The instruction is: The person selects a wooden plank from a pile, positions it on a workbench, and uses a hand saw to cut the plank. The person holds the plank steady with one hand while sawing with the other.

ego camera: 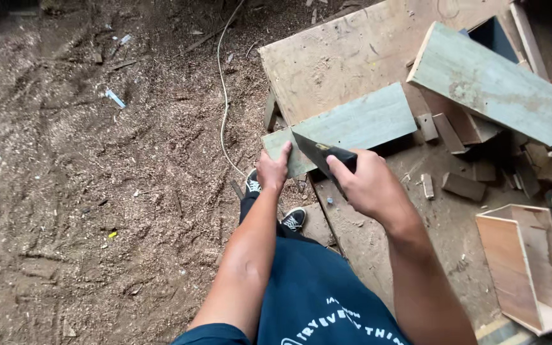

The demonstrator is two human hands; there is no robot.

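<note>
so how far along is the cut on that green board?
Barely started: the handsaw sits at the near edge of the green board, which looks whole. The right hand grips the saw; the left hand steadies the board's end. The cut itself remains.

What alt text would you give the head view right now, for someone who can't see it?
Seen from above, a person's right hand holds a handsaw against a pale green board, while the left hand grips the board's near end. The board rests on a plywood workbench strewn with wood offcuts; sawdust covers the ground.

plywood bench (pixel 333 61), green boards (pixel 346 124), offcuts (pixel 461 185)
</note>
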